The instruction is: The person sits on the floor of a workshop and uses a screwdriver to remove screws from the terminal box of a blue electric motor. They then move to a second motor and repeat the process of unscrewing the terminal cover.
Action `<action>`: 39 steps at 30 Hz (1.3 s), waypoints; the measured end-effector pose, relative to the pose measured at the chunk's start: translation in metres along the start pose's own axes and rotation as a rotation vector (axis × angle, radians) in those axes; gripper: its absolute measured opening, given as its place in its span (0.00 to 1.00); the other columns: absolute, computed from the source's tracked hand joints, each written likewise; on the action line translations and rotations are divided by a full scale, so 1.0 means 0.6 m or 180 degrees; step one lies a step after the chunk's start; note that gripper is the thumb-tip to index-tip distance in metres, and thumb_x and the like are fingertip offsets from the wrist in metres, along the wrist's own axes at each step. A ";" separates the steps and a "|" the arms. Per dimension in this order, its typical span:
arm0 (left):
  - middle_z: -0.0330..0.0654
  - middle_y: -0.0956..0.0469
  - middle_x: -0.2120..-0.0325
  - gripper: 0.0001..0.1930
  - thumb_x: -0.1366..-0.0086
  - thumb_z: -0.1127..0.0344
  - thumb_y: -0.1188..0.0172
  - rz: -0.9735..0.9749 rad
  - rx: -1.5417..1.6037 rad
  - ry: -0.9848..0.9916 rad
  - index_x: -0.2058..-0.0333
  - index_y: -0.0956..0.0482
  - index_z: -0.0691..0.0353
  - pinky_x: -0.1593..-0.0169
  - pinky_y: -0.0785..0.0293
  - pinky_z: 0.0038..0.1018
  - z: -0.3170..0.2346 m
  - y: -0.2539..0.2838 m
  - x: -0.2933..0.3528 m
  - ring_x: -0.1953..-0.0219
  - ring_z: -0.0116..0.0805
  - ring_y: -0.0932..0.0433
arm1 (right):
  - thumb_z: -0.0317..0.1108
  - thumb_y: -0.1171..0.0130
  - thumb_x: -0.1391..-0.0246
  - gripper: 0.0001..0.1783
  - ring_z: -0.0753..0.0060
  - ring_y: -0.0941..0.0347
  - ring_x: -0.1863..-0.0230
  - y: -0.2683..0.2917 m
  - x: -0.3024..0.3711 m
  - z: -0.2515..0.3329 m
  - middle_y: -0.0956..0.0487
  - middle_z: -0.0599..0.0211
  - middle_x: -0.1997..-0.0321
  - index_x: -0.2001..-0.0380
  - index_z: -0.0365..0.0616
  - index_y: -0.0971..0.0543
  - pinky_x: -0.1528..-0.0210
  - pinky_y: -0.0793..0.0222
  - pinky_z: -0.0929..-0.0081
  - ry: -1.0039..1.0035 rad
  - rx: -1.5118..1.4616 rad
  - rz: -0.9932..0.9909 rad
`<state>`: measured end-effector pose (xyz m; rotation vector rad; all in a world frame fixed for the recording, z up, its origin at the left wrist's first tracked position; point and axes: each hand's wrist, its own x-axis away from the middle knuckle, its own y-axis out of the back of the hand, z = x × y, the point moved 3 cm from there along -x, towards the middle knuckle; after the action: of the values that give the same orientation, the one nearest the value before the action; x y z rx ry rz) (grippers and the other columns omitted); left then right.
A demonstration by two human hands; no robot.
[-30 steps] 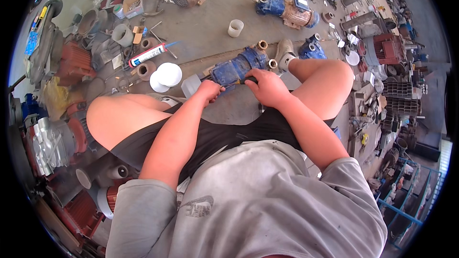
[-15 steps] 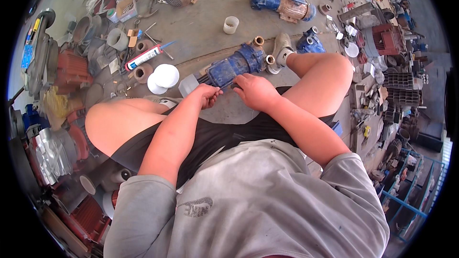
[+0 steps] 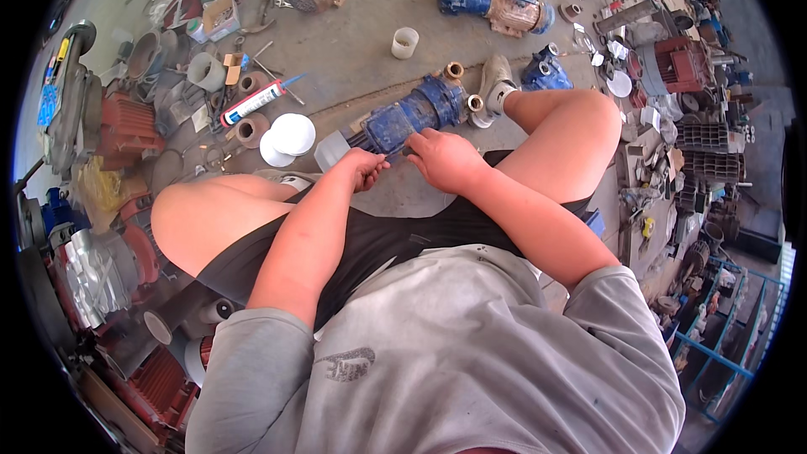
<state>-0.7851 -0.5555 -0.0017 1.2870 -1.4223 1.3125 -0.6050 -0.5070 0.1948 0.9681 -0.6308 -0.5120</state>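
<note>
A head-worn fisheye view looks steeply down over the person's grey short-sleeved fabric shirt [image 3: 471, 336]; the bare left hand [image 3: 365, 170] and bare right hand [image 3: 443, 160] lie near, mid-frame; the flat grey-brown floor [image 3: 361, 50] stretches farther off.

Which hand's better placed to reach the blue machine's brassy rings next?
Probably your right hand: it's nearer the rings on the right end of the blue machine; your left hand, its left end.
</note>
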 end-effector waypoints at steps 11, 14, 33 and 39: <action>0.42 0.31 0.84 0.11 0.36 0.71 0.39 -0.0684 -0.0953 -0.0884 0.78 0.25 0.65 0.83 0.42 0.32 -0.010 0.019 0.000 0.86 0.32 0.36 | 0.50 0.46 0.33 0.22 0.45 0.16 0.67 0.027 -0.034 0.061 0.15 0.52 0.70 0.59 0.37 0.25 0.65 0.21 0.53 -0.0258 0.0821 0.0641; 0.44 0.31 0.84 0.11 0.37 0.71 0.39 -0.0690 -0.0748 -0.1035 0.79 0.26 0.66 0.83 0.42 0.34 -0.006 0.016 0.006 0.86 0.34 0.36 | 0.51 0.46 0.32 0.24 0.46 0.15 0.66 0.036 -0.047 0.072 0.15 0.51 0.68 0.59 0.36 0.26 0.65 0.21 0.54 -0.0203 0.0968 0.0752; 0.51 0.20 0.73 0.11 0.36 0.71 0.48 -0.1850 -0.0705 -0.2256 0.66 0.15 0.65 0.76 0.30 0.36 -0.037 0.054 0.000 0.76 0.38 0.22 | 0.53 0.53 0.29 0.27 0.52 0.15 0.58 0.050 -0.074 0.119 0.14 0.57 0.64 0.56 0.38 0.19 0.58 0.21 0.57 -0.0254 0.1666 0.1131; 0.36 0.25 0.73 0.15 0.36 0.73 0.49 -0.0316 0.1264 -0.2121 0.53 0.19 0.62 0.78 0.36 0.27 -0.067 0.021 0.121 0.78 0.26 0.31 | 0.53 0.52 0.30 0.27 0.51 0.15 0.59 0.055 -0.060 0.109 0.14 0.52 0.64 0.56 0.36 0.21 0.58 0.21 0.56 -0.0371 0.1465 0.0946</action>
<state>-0.8129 -0.5282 0.0727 2.1788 -1.5364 1.1847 -0.6721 -0.5062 0.2415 1.2543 -1.0069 -0.1579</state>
